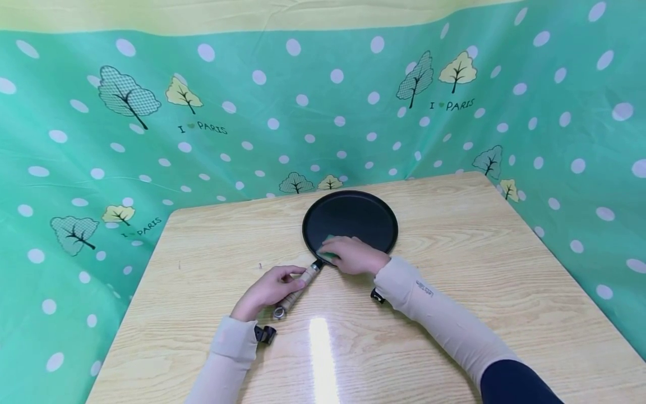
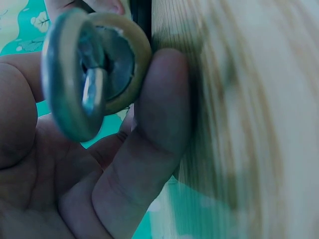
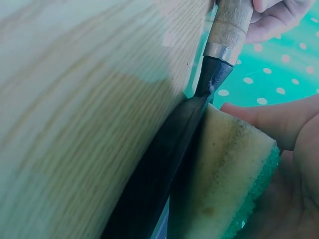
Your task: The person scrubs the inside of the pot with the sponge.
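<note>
A round, flat black frying pan (image 1: 350, 219) lies on the wooden table, its handle (image 1: 298, 292) pointing toward the near left. My left hand (image 1: 273, 291) grips that wood-toned handle between thumb and fingers; the metal hanging ring (image 2: 70, 74) at its end shows large in the left wrist view. Over the near edge of the pan, my right hand (image 1: 355, 255) holds a sponge (image 3: 224, 174) with a pale yellowish body and a rough green side. The sponge's pale face is against the pan, and the fingers cover much of it in the head view.
The wooden table (image 1: 444, 224) extends around the pan, with a bright light reflection near the front. A green dotted curtain (image 1: 313, 112) with tree prints hangs behind and along both sides. Small black camera mounts (image 1: 266, 335) sit at the wrists.
</note>
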